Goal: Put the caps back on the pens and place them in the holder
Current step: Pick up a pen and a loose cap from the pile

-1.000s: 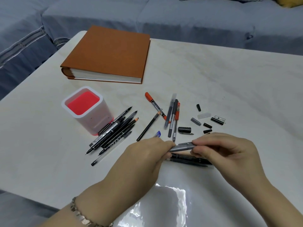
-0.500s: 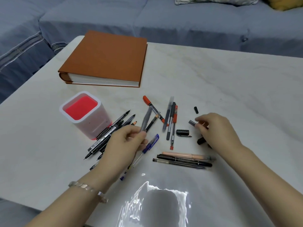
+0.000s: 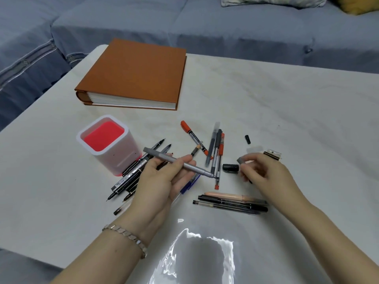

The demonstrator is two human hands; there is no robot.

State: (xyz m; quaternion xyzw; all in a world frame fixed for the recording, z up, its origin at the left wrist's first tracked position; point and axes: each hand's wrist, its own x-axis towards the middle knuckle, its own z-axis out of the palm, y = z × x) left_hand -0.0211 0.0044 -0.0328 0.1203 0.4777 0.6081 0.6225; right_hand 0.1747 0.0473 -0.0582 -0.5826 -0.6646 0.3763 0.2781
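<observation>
My left hand (image 3: 164, 181) grips an uncapped grey pen (image 3: 160, 155) above the table, its tip pointing right. My right hand (image 3: 260, 171) pinches a small grey cap (image 3: 240, 160) a short way right of that tip. The white holder with a red inside (image 3: 106, 144) stands to the left, with no pens showing in it. Several black pens (image 3: 135, 171) lie against its right side. More pens (image 3: 215, 148), some with orange parts, lie in the middle. Three capped pens (image 3: 231, 201) lie side by side near me.
An orange album (image 3: 137, 74) lies at the back left of the white table (image 3: 287, 111). Loose caps sit near my right hand: a black one (image 3: 230, 168), a small black one (image 3: 247, 139), a clear one (image 3: 254, 149). A blue sofa (image 3: 205, 27) runs behind.
My hands drew apart. The left hand swung the grey pen from upright to level, tip toward the right. The right hand lifted the grey cap off the table.
</observation>
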